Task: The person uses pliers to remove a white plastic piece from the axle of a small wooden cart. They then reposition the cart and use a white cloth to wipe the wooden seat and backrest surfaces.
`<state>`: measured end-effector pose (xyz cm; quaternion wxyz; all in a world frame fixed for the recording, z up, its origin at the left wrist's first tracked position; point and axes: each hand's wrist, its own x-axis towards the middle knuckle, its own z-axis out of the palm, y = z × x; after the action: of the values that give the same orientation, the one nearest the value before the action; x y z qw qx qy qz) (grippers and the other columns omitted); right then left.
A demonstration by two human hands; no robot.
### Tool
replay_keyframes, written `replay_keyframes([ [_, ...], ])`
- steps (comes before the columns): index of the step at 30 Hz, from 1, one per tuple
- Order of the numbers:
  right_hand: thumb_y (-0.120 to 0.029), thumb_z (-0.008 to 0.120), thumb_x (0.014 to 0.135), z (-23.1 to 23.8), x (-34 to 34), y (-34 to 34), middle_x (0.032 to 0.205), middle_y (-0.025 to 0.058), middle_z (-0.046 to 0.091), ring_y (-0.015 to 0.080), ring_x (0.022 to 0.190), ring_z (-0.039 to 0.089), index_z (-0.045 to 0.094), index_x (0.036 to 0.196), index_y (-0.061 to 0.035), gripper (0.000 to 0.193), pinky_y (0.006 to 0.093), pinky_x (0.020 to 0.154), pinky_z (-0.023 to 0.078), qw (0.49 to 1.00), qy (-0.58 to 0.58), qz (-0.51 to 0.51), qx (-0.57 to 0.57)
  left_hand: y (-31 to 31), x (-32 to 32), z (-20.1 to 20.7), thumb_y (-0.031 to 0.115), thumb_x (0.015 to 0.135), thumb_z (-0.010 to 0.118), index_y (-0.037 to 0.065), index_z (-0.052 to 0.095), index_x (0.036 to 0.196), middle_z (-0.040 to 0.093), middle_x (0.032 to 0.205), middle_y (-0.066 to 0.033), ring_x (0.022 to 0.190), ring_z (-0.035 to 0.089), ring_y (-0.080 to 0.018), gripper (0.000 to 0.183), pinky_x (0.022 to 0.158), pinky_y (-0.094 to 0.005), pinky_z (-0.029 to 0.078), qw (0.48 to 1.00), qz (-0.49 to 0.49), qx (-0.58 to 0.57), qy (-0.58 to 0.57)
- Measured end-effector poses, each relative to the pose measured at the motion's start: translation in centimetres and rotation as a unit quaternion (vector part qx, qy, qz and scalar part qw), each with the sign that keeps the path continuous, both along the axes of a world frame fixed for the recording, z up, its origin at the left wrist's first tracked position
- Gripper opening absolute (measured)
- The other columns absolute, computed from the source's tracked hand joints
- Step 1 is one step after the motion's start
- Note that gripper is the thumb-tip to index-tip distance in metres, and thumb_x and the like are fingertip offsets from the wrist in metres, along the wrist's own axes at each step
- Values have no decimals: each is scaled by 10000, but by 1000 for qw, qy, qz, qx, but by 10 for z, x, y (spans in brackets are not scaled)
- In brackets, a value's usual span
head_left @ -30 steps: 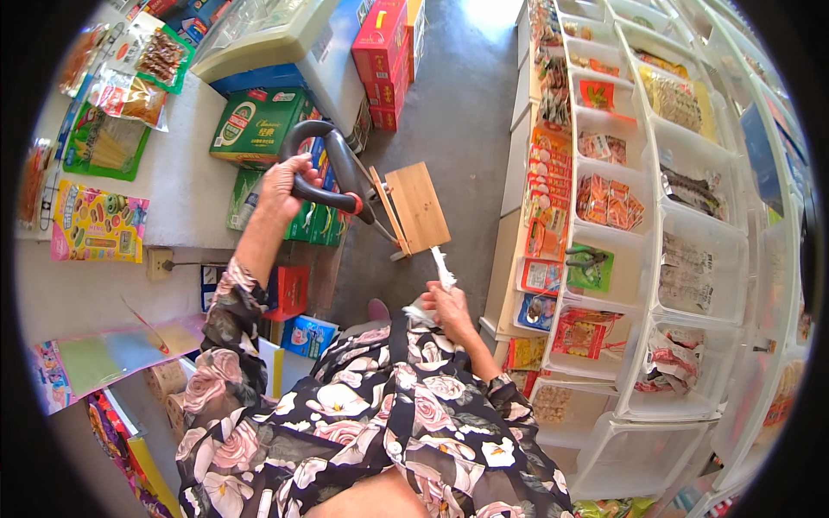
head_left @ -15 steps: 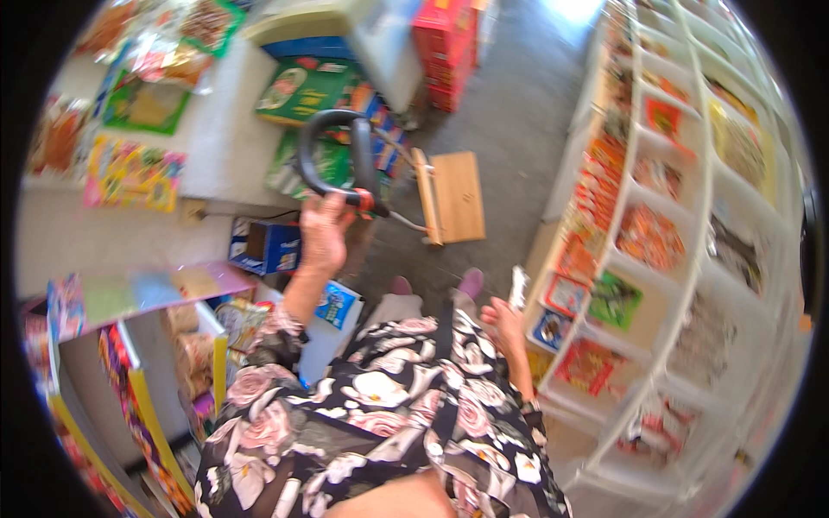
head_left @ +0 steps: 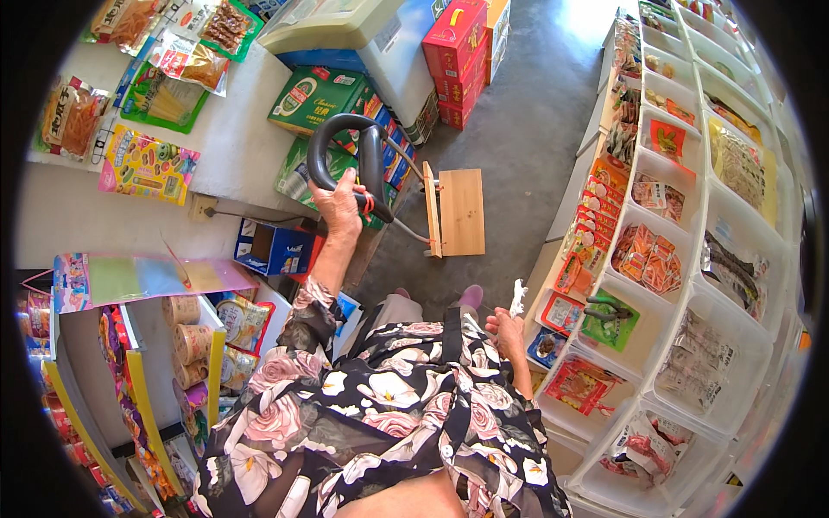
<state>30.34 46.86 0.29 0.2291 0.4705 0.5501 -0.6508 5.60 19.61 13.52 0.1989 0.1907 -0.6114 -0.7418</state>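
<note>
My left hand (head_left: 338,210) is closed around a black padded tube handle (head_left: 319,160), bent into loops with a reddish tie on it. Thin metal rods run from the handle to a light wooden board seat (head_left: 462,211), so the whole looks like a small folding stool. It hangs in front of me over the grey floor, tilted. My right hand (head_left: 508,335) is low at the right with its fingers curled. A crumpled white strip, perhaps tissue (head_left: 518,298), sticks up from its fingers, beside the snack bins.
Tiered clear bins (head_left: 643,250) of packaged snacks line the right side. At the left stand a snack shelf (head_left: 129,363) and a white counter (head_left: 233,129) with bagged foods. Green cartons (head_left: 315,99), a chest freezer (head_left: 380,43) and red boxes (head_left: 456,65) stand ahead.
My left hand and the stool have shifted slightly right and down in the picture. The right hand stays in nearly the same place, its fingers more curled. The picture is sharper.
</note>
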Motion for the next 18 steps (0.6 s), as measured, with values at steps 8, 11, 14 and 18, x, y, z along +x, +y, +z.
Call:
replay_keyframes([
  [8,-162,483,863,-22,-7,-2,816,122,634,159,615,605,543,1085,28,298,272,529,492,999,24,-13,17,-73,-64,18,-38,760,600,16,462,1068,551,699,-73,469,547,-143,342,446,-287,505,972,-199,-73,-99],
  [11,-165,494,857,-19,-8,-12,819,125,630,161,612,603,549,1083,31,304,276,530,493,998,31,-37,25,-69,-101,22,-35,756,617,12,466,1135,547,710,-44,486,533,-115,410,497,-273,504,954,-272,-109,-57],
  [14,-161,502,849,-14,-5,-34,829,132,625,170,619,599,551,1081,41,311,283,547,497,995,26,-95,33,-53,-126,26,-14,736,653,10,513,1125,546,705,-22,508,528,-90,414,505,-245,483,916,-373,-139,-52],
  [18,-155,498,849,-8,0,-67,825,136,639,170,635,610,564,1075,58,318,280,585,499,989,15,-139,55,-38,-149,31,10,728,675,33,557,1131,543,697,13,511,510,-57,420,457,-201,409,867,-472,-155,-21],
])
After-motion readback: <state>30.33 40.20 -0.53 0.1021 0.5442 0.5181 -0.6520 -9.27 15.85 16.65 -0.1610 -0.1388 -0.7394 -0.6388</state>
